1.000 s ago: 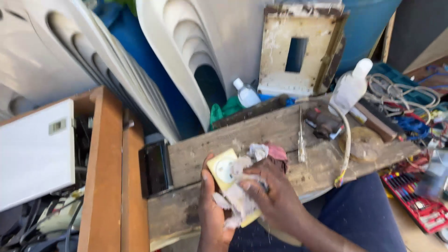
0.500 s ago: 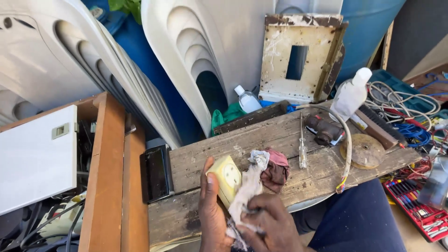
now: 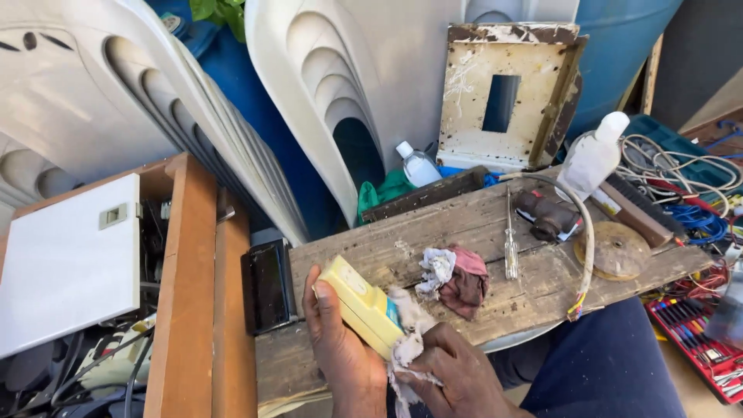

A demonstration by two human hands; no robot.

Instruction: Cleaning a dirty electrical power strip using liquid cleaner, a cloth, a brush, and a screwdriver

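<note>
- The left hand (image 3: 340, 352) is clamped round a pale yellow box (image 3: 362, 307), thumb along its near edge, holding it tilted just above the near edge of the tabletop (image 3: 480, 240).
- The right hand (image 3: 457, 379) is closed on a white rag (image 3: 406, 340), pressing it against the right end of the box.
- Just right of the box, a second crumpled cloth (image 3: 457, 279), white and dull red, lies on the tabletop.
- Beyond the cloth, a screwdriver (image 3: 511, 251) lies with its tip pointing away from the person.
- Further right, a dark plug (image 3: 549, 217) lies beside a grey cable (image 3: 584, 248) that curves to the near edge, its bare coloured wires showing.
- A round rusty disc (image 3: 615, 249) sits near the right end, a white bottle (image 3: 592, 159) behind it.
- Left of the tabletop, a black device (image 3: 267, 285) rests by a wooden frame (image 3: 186, 294).
- White plastic chairs (image 3: 348, 101) lean behind.
</note>
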